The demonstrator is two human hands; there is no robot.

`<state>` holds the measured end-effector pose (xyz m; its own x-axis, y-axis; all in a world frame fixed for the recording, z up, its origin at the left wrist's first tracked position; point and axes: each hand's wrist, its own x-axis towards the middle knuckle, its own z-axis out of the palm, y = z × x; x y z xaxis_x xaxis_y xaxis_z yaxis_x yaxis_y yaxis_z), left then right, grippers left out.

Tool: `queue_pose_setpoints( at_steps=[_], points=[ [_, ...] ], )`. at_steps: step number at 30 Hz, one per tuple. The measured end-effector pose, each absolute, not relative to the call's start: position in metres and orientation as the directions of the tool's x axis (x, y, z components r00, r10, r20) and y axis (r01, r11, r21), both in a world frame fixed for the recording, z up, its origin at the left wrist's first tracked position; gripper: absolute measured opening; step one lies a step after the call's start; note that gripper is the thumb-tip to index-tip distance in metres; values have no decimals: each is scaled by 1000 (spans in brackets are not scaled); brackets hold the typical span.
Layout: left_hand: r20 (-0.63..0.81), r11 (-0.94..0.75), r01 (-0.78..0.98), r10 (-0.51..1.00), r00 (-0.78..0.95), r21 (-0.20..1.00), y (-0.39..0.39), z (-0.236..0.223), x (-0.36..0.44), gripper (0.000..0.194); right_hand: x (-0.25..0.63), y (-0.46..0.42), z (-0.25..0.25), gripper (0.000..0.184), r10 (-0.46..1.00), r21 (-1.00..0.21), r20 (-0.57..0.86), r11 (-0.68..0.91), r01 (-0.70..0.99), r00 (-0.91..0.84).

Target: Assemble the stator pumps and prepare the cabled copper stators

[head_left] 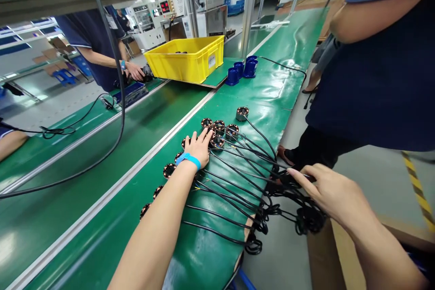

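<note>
My left hand [198,148], with a blue wrist strap [189,159], lies over a group of copper-wound stators [219,126] on the green-topped bench. Its fingers are spread and touch the nearest ones; the palm hides part of the group. More stators [169,171] stand in a row beside my left forearm, partly covered by it. Past the bench's right edge, my right hand [326,190] is closed on a black cable [288,176], thumb stretched along it. Black cables [234,197] run from the stators over the edge and hang in coiled bundles [310,219]. One stator [242,113] sits apart, farther up.
A yellow bin [183,61] and several blue plastic parts [233,76] stand farther along the bench. Co-workers stand at the right [377,68] and across the line [98,50]. A grey hanging cable [118,68] crosses the left side. Cardboard [343,253] lies below right.
</note>
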<state>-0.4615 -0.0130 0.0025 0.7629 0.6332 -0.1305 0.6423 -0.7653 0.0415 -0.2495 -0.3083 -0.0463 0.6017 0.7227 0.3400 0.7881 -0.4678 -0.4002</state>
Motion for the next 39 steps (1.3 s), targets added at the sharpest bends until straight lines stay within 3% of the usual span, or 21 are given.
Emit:
queue_pose_setpoints(
  at_steps=[4,7,10,12,15,17,19,22,25,28,30,34,39],
  points=[
    [-138,-774,630,619,773,56,-13,2,-462,91,-259,-306,-77,56,763,-426,411,-323,845,499],
    [-129,-778,626,617,777,47,-13,2,-462,91,-268,-298,-107,43,695,-659,363,-280,699,621],
    [-124,-779,625,617,777,48,-13,1,-462,92,-264,-283,-128,55,644,-873,242,-182,452,726],
    [-126,-781,622,613,780,50,-13,1,-462,92,-254,-273,-135,59,708,-919,179,-128,373,683],
    [-128,-782,622,613,780,44,-13,1,-462,92,-238,-266,-134,58,869,-887,149,-94,452,472],
    [-128,-781,624,615,778,36,-13,1,-462,92,-230,-267,-128,50,929,-826,148,-72,559,338],
    [-127,-777,628,620,774,37,-12,0,-462,91,-223,-272,-118,52,930,-698,175,-113,707,322],
    [-125,-777,628,620,775,42,-12,-1,-462,92,-219,-281,-94,60,836,-308,382,-287,907,394],
    [-115,-781,624,617,779,37,-13,0,-463,96,-224,-286,-62,47,748,67,592,-417,907,300],
    [-109,-786,617,611,784,27,-15,3,-464,100,-234,-288,-41,51,710,163,681,-389,907,182],
    [-97,-800,600,595,798,20,-16,6,-466,98,-239,-290,-40,54,699,113,696,-332,937,164],
    [-84,-832,554,550,831,23,-17,9,-470,90,-241,-292,-59,30,676,-56,698,-279,959,238],
    [-88,-854,519,514,854,47,-17,7,-472,87,-246,-280,-65,30,556,-458,686,-172,872,470]
  ],
)
